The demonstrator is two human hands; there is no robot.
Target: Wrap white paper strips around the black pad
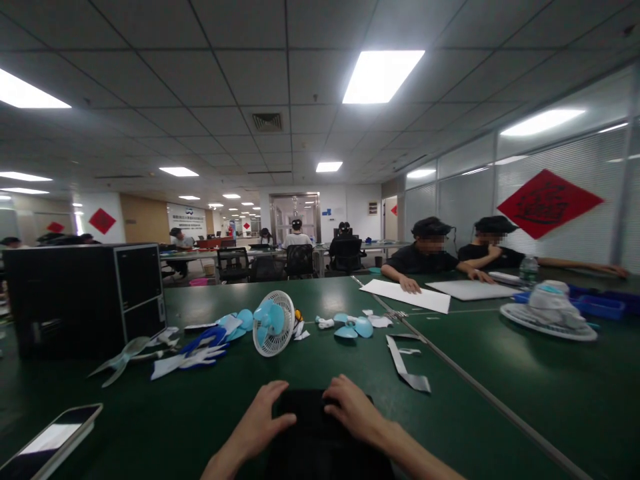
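Both my hands rest on a flat black object (320, 433) lying on the green table (200, 407) right in front of me. My left hand (263, 420) lies on its left part with the fingers bent and the thumb on top. My right hand (350, 407) covers its upper right part, fingers curled down over the far edge. I cannot make out what the black object is. Beyond it stands a small white fan (274, 323) with blue blades.
A phone (50, 440) lies at the near left. A black computer case (85, 297) stands at the left. Loose blue and white fan parts (200, 350) and grey strips (407, 363) are scattered mid-table. Two people sit at the right with white sheets (407, 295); a white fan guard (550, 320) lies near them.
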